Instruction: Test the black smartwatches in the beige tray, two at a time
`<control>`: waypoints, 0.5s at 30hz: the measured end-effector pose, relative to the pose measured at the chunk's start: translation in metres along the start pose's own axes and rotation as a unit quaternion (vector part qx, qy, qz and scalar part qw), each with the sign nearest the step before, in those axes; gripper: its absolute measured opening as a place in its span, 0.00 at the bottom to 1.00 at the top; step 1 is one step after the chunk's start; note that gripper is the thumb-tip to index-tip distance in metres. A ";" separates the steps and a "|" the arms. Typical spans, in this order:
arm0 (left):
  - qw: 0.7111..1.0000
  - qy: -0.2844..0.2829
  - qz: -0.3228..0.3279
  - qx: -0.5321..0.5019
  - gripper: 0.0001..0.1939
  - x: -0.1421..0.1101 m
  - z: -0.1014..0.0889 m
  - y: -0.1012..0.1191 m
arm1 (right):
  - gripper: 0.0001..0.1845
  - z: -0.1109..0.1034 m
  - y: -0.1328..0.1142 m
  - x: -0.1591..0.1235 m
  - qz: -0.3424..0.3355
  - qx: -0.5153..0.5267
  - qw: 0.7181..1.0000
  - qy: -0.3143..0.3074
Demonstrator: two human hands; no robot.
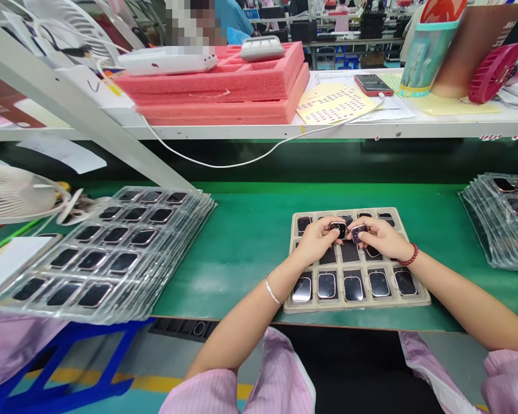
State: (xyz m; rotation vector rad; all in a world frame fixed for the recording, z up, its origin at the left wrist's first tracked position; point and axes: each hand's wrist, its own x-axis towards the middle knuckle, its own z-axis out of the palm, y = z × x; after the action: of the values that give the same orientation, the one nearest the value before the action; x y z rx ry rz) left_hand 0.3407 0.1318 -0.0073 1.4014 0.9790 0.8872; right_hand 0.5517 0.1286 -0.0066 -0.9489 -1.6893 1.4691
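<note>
A beige tray (418, 299) lies on the green belt in front of me, its pockets holding several small dark-screened watch bodies. My left hand (317, 238) is over the tray's middle rows, fingers pinched on one watch body (338, 228). My right hand (380, 237), with a red bead bracelet at the wrist, is beside it and pinches a second watch body (359, 232). The two hands nearly touch above the tray. The front row of the tray shows several watch bodies (353, 287) with shiny screens.
A stack of clear blister trays (112, 253) with dark parts lies at the left, another stack (501, 218) at the right edge. A white fan (12, 192) stands far left. The shelf behind carries pink foam trays (224, 86), a phone (372, 84), a white cable and a pink fan (494, 72).
</note>
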 end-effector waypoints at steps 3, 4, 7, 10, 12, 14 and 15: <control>1.000 0.005 0.003 -0.001 0.16 0.000 -0.001 -0.003 | 0.13 -0.002 0.000 0.000 0.009 0.018 1.000 0.005; 1.000 0.008 0.008 0.000 0.16 0.001 -0.001 -0.004 | 0.13 -0.002 0.000 0.000 0.009 0.013 1.000 0.007; 0.999 0.016 0.036 0.002 0.20 0.002 0.001 -0.008 | 0.12 0.000 0.001 0.000 -0.025 -0.026 0.999 0.006; 0.998 0.026 0.048 0.011 0.24 0.002 0.003 -0.008 | 0.23 0.002 0.001 0.000 -0.053 -0.045 0.997 -0.013; 0.998 0.036 0.049 0.021 0.23 0.001 0.003 -0.006 | 0.26 0.001 0.000 0.000 -0.036 -0.036 0.998 -0.023; 0.998 0.033 0.050 0.019 0.18 0.001 0.003 -0.004 | 0.23 -0.001 -0.001 0.000 -0.006 -0.014 1.000 -0.021; 0.998 0.028 0.049 0.015 0.16 0.000 0.002 -0.004 | 0.20 -0.002 -0.001 0.000 0.008 -0.002 1.000 -0.015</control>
State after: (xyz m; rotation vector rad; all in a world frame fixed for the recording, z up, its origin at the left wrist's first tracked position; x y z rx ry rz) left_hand 0.3427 0.1315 -0.0110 1.4676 0.9752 0.9919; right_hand 0.5531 0.1293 -0.0051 -0.9478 -1.7104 1.4976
